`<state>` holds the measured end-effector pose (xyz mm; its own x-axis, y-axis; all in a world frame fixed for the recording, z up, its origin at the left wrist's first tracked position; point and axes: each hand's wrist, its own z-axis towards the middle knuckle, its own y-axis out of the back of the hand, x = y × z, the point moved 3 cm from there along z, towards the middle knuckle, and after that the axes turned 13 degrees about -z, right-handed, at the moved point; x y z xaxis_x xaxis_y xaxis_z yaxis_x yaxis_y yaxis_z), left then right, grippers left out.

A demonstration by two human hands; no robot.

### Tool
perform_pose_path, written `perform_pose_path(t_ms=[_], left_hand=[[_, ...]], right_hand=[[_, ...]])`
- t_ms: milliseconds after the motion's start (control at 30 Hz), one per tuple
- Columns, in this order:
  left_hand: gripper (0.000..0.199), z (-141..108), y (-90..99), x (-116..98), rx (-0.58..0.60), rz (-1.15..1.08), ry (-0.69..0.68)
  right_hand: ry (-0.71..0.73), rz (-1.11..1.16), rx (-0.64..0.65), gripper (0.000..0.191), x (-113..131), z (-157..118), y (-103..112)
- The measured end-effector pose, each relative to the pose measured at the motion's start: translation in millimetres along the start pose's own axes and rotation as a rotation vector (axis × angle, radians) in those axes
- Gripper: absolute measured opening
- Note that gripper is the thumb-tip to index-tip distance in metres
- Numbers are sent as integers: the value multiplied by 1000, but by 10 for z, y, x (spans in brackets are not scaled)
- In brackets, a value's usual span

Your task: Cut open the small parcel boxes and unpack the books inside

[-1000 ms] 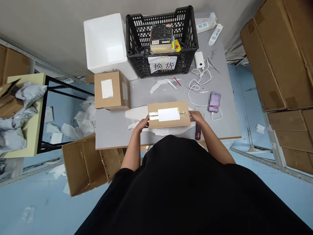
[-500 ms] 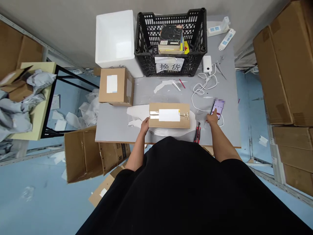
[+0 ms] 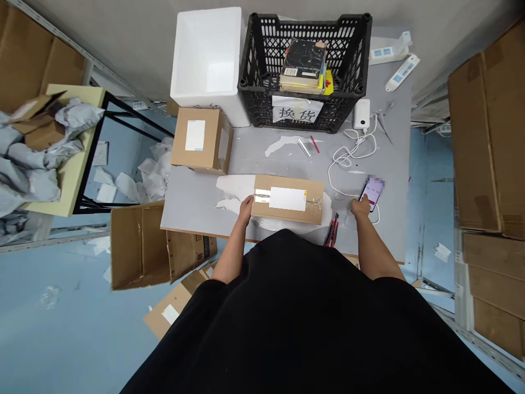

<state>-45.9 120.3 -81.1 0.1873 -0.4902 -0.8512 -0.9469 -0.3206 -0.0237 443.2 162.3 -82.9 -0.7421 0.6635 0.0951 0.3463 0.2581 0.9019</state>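
left hand (image 3: 245, 210) against cardboard parcel (image 3: 287, 199); right hand (image 3: 360, 208) touching smartphone (image 3: 372, 192)

1. The cardboard parcel (image 3: 287, 200) is matt and slightly rough, with a smooth paper label (image 3: 287, 198) and glossy clear tape (image 3: 262, 195).
2. Beneath it, the grey tabletop (image 3: 192, 213) looks matt.
3. Beyond it, the black plastic crate (image 3: 307, 19) looks smooth.

Parcel (image 3: 287, 200) front-centre on worktop (image 3: 188, 216); crate (image 3: 256, 104) behind it, books (image 3: 302, 65) inside; second carton (image 3: 202, 137) back-left; utility knife (image 3: 331, 230) just right of parcel (phone (image 3: 372, 192) farther right).
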Motion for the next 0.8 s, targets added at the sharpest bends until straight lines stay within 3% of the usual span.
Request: perform_pose_path(t_ms=[167,367,667,800], left_hand=[[42,57,11,34,-2,-32,14],[41,1,-3,65,16,-46,42],[46,-111,18,99,10,-28,40],[46,-196,25,96,7,-44,33]], right_hand=[[11,59,-47,64,201,-143,-96],[152,106,-14,62,454,-650,-398],[194,131,-9,57,233,-1109,-687],[290,196,-41,51,193,-1285,-760]])
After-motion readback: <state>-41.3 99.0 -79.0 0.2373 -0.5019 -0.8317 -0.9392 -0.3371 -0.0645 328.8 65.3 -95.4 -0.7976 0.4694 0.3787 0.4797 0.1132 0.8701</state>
